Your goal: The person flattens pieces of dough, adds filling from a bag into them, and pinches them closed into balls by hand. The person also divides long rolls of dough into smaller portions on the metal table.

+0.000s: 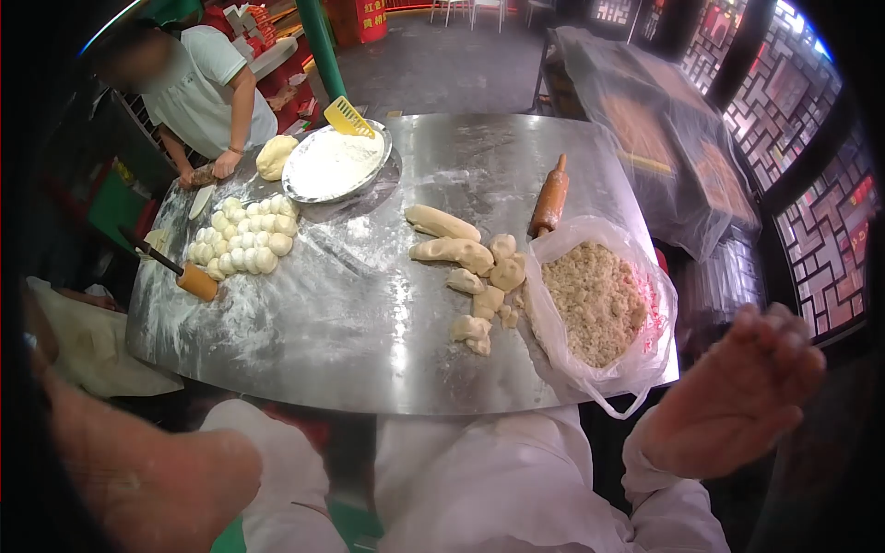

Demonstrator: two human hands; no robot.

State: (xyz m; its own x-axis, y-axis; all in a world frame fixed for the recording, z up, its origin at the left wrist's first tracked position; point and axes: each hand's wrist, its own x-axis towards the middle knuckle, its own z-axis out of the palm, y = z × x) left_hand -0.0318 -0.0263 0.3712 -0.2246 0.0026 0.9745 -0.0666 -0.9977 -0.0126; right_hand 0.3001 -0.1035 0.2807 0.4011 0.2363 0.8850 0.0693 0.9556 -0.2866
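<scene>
My right hand (737, 392) is raised in front of the table's near right corner, palm showing and fingers apart with nothing in them. Close to the camera at the lower left is my left hand (157, 461), blurred, its fingers lost in the dark edge. Nearest my right hand, a plastic bag (627, 382) holds a pale crumbly filling (595, 304). Left of the bag lie dough rolls (447, 249) and several torn dough pieces (489, 300). A wooden rolling pin (550, 195) rests behind the bag. Neither hand touches the table.
The floured metal table (369, 369) bears rows of small dough balls (244, 235), a flour bowl (304, 189) with a yellow slotted scoop (348, 118), a dough lump (275, 157) and another rolling pin (196, 282). A co-worker (207, 88) rolls dough at the far left. Plastic-covered trays (645, 129) stand right.
</scene>
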